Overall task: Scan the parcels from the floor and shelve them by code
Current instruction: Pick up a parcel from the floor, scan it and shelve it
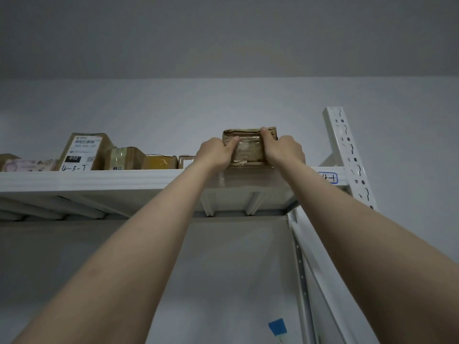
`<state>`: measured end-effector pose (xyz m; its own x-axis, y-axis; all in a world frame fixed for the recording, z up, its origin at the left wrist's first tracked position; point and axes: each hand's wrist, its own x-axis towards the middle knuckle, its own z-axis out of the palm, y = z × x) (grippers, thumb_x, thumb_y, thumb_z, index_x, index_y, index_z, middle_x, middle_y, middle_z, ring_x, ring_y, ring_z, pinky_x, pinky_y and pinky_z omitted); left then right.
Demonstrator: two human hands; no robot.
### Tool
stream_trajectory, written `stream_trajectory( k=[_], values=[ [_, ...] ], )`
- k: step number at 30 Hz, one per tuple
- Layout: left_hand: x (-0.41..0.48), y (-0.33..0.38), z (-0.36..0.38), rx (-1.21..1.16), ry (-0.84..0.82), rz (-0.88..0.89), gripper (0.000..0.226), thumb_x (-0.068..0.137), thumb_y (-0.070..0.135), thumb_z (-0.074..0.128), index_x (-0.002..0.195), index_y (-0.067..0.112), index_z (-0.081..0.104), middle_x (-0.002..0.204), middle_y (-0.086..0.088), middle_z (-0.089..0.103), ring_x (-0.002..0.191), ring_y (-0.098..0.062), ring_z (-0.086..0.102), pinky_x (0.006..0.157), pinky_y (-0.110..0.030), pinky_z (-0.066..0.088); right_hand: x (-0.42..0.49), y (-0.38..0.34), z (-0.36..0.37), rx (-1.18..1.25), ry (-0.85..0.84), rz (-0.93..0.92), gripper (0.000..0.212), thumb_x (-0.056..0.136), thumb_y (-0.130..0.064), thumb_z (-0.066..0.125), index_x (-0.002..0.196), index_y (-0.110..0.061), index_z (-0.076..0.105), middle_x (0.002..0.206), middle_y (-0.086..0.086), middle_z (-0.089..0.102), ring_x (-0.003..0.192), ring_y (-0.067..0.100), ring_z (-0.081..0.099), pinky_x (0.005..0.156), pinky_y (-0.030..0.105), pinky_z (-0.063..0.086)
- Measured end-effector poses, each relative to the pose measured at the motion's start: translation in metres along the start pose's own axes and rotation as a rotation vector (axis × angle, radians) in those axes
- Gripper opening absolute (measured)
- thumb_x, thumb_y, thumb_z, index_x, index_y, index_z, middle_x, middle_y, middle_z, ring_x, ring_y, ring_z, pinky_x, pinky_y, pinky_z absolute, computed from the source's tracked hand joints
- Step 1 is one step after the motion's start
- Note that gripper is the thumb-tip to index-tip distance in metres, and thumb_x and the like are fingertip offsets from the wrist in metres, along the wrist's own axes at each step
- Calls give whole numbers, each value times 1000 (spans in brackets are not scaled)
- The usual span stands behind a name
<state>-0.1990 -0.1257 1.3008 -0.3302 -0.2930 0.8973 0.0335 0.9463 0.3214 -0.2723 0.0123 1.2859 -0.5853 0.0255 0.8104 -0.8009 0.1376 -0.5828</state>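
Note:
Both my arms reach up to the top shelf (124, 178) of a white rack. A small brown taped cardboard parcel (248, 147) stands upright near the shelf's right end, its bottom at the front edge. My left hand (217, 152) grips its left side with the thumb across the front. On the other side my right hand (283, 148) grips it, thumb hooked over the top corner.
Several other parcels stand along the shelf to the left, one brown bag (84, 151) labelled 032 with 4-3-7 handwritten below. A perforated white upright (347, 155) bounds the shelf on the right, next to a blue-framed label (328, 178). Blue tape (277, 326) sticks to the wall below.

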Motion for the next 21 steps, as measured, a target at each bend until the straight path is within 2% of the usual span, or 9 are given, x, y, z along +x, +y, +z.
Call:
stream_trajectory(
  k=[3,5,9,12,14,17,21],
  values=[
    [13,-9,12,42,5,-27,56,105,50,36,77,4,52,81,-11,56,86,-30,53,73,-31,35,14,7,10,-35,-30,-39,38,100,-43,40,106,-9,56,120,13,61,93,31,51,74,33,36],
    [21,-16,19,73,31,-42,53,104,47,42,69,8,46,77,-9,52,82,-30,52,68,-32,34,23,12,16,-69,-60,-39,27,97,-36,43,98,-10,52,116,12,61,89,30,51,72,33,36],
    [27,-26,30,138,134,-70,48,98,43,58,68,6,51,75,-8,49,75,-29,50,57,-33,30,33,20,27,-175,-34,-52,17,92,-29,51,94,-12,50,117,11,62,99,34,56,78,31,37],
    [25,-31,39,198,228,-77,39,94,31,65,65,11,48,77,-9,58,70,-28,53,51,-30,31,33,25,36,-263,-27,-78,12,93,-27,50,94,-15,50,114,7,60,103,31,55,85,33,33],
    [21,-31,43,228,279,-86,34,92,22,62,64,11,46,78,-8,58,70,-29,54,53,-30,33,34,28,45,-349,-16,-104,9,94,-24,46,93,-18,51,109,5,60,102,29,56,90,36,31],
    [14,-28,44,249,313,-88,33,94,21,56,65,11,45,76,-6,52,73,-29,51,62,-31,37,33,29,56,-434,13,-137,13,94,-24,41,91,-19,52,108,4,64,100,27,58,97,39,29],
    [3,-33,48,273,355,-21,36,97,27,50,65,10,47,82,-13,64,87,-33,61,74,-35,46,27,35,55,-509,31,-188,15,98,-28,38,93,-19,49,120,9,64,121,29,51,101,40,29]
  ],
)
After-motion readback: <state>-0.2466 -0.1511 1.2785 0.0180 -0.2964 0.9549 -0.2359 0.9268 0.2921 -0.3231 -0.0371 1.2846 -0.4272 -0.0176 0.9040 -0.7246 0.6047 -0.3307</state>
